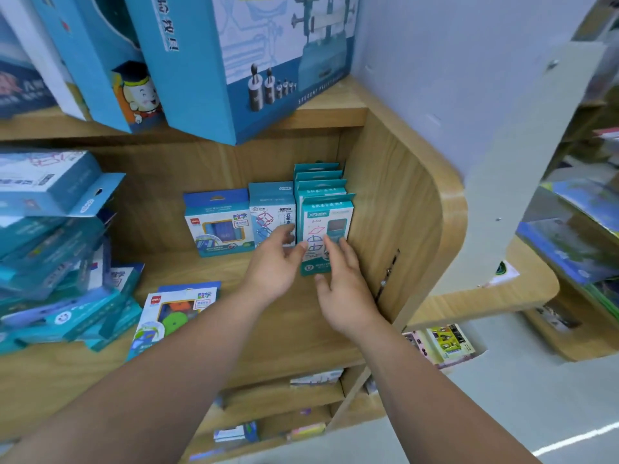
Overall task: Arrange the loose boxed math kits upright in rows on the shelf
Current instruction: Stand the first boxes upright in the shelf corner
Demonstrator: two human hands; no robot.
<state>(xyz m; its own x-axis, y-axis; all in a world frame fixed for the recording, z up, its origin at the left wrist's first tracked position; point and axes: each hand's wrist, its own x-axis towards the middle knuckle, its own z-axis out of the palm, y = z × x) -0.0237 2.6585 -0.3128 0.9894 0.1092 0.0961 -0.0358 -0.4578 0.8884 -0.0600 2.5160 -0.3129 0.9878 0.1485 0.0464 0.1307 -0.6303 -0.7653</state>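
A row of teal boxed kits stands upright against the shelf's right wall; the front teal box (323, 222) is between both hands. My left hand (274, 266) touches its left edge with thumb and fingertips. My right hand (341, 289) lies against its front and lower right, fingers straight. To the left stand a light-teal box (269, 205) and a blue box (217, 222), both upright. A white and blue kit (174, 313) lies flat near the shelf's front. A loose pile of teal boxes (57, 269) fills the left side.
Big blue cartons (207, 61) overhang from the shelf above. The wooden shelf board (294, 333) has a curved right side wall (408, 236). Lower shelves hold more small packs (316, 378). Another display with books (569, 236) stands at the right.
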